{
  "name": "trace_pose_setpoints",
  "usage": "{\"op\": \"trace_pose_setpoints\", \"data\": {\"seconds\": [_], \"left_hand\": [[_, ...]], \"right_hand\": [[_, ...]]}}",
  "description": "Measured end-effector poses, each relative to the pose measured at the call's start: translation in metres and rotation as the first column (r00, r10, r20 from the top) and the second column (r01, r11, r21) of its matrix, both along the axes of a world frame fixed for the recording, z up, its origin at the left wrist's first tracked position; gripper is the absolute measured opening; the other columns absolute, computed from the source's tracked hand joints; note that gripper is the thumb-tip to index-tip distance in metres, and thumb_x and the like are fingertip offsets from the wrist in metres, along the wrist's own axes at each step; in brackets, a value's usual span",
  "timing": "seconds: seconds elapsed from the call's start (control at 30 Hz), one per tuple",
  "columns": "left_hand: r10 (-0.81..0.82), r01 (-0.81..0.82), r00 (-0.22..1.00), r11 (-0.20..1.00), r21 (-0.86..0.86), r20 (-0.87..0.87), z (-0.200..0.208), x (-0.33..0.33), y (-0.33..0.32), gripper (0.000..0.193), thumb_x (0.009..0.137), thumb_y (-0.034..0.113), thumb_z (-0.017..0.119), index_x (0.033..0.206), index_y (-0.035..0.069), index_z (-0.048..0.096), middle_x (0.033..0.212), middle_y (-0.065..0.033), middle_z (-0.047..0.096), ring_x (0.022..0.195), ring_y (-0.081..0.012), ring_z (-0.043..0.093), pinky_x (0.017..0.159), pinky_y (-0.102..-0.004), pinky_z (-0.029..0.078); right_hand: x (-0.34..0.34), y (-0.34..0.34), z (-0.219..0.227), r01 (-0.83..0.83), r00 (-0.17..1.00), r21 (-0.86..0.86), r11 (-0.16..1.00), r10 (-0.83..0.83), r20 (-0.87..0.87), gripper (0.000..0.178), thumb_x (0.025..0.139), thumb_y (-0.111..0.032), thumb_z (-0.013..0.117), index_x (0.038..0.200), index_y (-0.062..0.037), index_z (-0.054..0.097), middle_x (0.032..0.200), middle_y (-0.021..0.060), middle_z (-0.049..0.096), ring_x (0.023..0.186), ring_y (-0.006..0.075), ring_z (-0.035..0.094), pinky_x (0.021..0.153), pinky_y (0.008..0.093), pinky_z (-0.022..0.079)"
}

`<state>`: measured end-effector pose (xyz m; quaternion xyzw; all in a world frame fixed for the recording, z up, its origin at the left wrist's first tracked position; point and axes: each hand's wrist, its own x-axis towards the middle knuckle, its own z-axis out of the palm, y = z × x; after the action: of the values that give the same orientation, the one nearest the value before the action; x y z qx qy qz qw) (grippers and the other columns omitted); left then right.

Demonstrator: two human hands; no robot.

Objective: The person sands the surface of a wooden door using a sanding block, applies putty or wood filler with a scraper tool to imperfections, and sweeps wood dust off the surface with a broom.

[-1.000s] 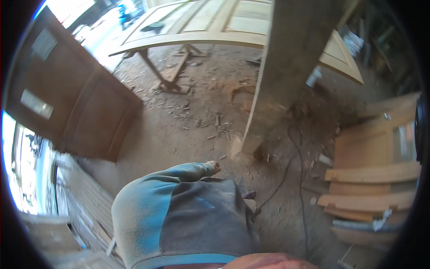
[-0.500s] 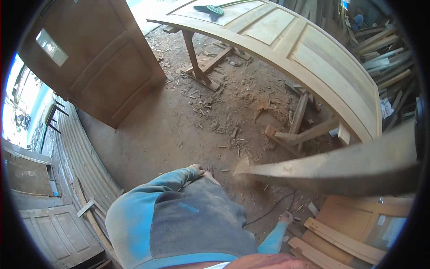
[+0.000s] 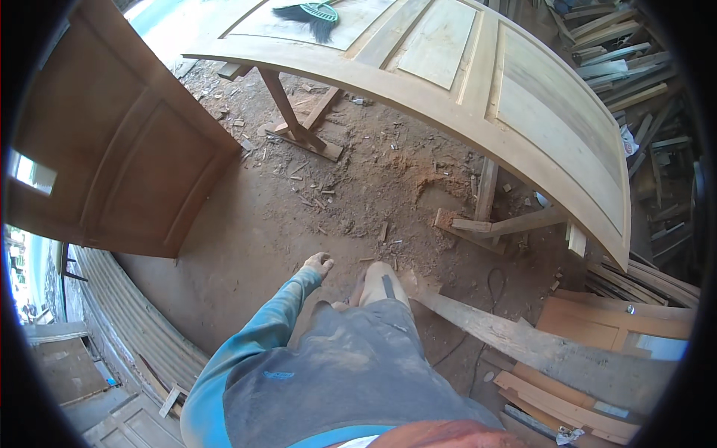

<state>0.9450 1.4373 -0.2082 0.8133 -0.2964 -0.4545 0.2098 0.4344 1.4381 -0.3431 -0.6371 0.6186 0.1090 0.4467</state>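
Dusty floor (image 3: 224,216); wood scraps (image 3: 383,231) ahead of left grip (image 3: 320,263), which is loosely curled, empty. Right grip unseen, can't tell its state. Step clear of scraps.

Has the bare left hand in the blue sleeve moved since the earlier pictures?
Yes: the bare left hand now appears farther left from the rough grey-brown wooden post's foot.

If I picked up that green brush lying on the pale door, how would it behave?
The brush looks light, as its green head is slotted and probably plastic. Its dark bristles would likely bend easily, looking thin and splayed. It seems unlikely to roll, lying flat on the door.
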Motion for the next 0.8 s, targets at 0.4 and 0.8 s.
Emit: {"op": "trace_pose_setpoints", "data": {"seconds": [0.4,0.8], "left_hand": [[-0.421,0.402,0.847,0.907,-0.127,-0.324,0.142,0.161,-0.186,0.053,0.097,0.042,0.063,0.134,0.004,0.063,0.127,-0.013,0.069,0.12,-0.0275,0.064,0.105,-0.0384,0.048],[-0.201,0.102,0.977,0.732,-0.674,-0.071,0.294,0.419,-0.508,0.041,0.098,0.024,0.068,0.128,-0.003,0.064,0.111,-0.0096,0.073,0.102,-0.0158,0.068,0.087,-0.0282,0.053]], "right_hand": [[0.227,-0.281,0.024,0.499,0.848,0.179,0.848,-0.52,0.1,0.02,0.097,-0.018,0.061,0.109,-0.0038,0.07,0.093,0.0097,0.072,0.069,0.0211,0.069,0.06,0.0351,0.056],[0.329,-0.36,0.087,0.706,0.677,0.025,0.707,-0.685,0.269,0.024,0.097,-0.016,0.063,0.115,-0.0012,0.065,0.088,0.0071,0.07,0.068,0.0175,0.068,0.057,0.0322,0.056]]}}
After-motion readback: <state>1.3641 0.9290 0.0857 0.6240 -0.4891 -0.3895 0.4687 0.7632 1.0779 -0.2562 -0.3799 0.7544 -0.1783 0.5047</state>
